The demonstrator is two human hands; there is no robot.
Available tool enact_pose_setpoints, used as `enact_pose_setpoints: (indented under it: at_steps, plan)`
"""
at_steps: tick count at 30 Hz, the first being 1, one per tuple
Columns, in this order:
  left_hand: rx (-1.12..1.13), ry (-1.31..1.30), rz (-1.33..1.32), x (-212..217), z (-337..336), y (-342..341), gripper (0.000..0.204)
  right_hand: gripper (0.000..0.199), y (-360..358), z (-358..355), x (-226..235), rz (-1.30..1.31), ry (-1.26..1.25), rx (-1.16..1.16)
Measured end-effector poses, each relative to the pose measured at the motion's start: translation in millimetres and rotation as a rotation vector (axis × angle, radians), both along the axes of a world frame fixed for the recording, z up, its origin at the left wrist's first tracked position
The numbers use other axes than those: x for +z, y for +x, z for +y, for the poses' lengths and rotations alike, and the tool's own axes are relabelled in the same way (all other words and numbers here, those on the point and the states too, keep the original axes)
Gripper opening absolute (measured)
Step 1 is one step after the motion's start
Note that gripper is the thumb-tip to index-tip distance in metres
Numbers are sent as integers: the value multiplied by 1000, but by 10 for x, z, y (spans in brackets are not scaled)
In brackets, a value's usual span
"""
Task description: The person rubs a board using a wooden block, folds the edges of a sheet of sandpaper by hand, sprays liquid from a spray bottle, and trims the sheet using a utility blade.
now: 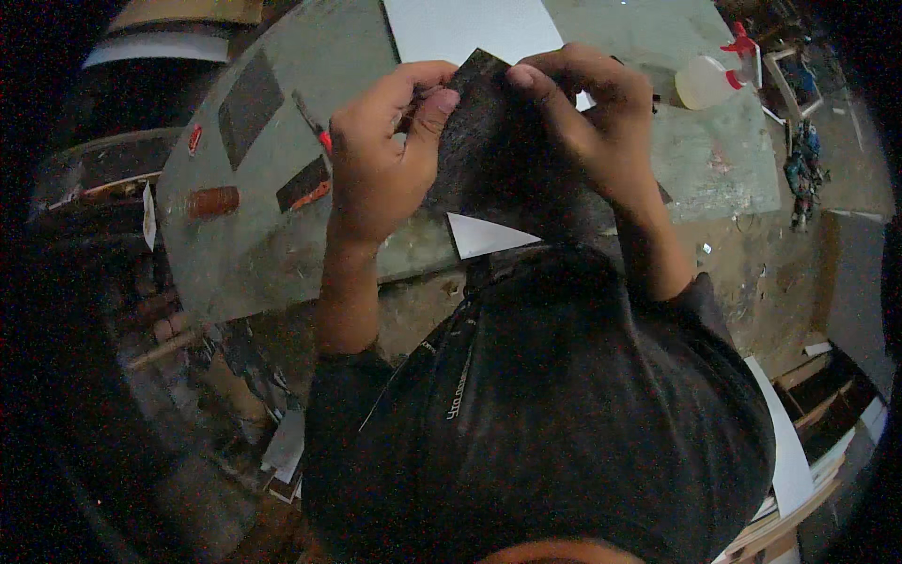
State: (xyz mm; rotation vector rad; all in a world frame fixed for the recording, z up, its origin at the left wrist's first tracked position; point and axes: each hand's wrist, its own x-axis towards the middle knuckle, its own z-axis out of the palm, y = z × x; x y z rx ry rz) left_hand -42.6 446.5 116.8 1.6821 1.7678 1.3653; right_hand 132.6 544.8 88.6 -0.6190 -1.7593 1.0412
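Though stained and scuffed, stretches beneath both hands as a grey-green worktop [282,254]. At twelve o'clock from the hands, carries a white rectangular panel [474,28]; near half past two, a translucent bottle of yellowish liquid with a red spray head [707,85]; toward nine, a dark grey flat rectangle [252,108] and a reddish-brown cylinder [214,202]. Beyond, near half past nine, gives way to shadowed tan and white boards [160,52].

Reaching up from six, with left hand [381,155] pinches the left edge of a black, angular, thin sheet [484,132], thumb on top; with right hand [606,113] grips near its upper corner between thumb and forefinger. Holds the sheet between both hands, corner pointing toward twelve.

At six, shows a white flat triangle [484,237] near the worktop's front edge; cannot tell whether touching the sheet. Toward three, extends as bare worktop well past right hand; toward nine, has a thin red-handled blade [313,122] just beside left hand.
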Motion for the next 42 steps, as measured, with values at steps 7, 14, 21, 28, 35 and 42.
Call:
enact_pose_setpoints:
  at_steps: [7, 14, 21, 28, 35, 42]
  plan:
    - [116, 207, 94, -56, 99, 193, 20, 8, 8, -46, 63, 16, 109, -104]
    - [189, 179, 187, -6, 183, 208, 41, 9, 5, -102, 22, 25, 145, -75]
    - [256, 37, 1, -115, 95, 275, 35, 7, -17, -53, -86, 53, 62, -24]
    - [198, 50, 86, -89, 40, 243, 20, 7, -33, -10, -160, 27, 34, -1]
    - [71, 17, 22, -123, 16, 145, 16, 5, 0, -12, -132, 62, -8, -25]
    - [60, 155, 75, -121, 104, 144, 23, 8, 69, -74, 14, 19, 150, -20]
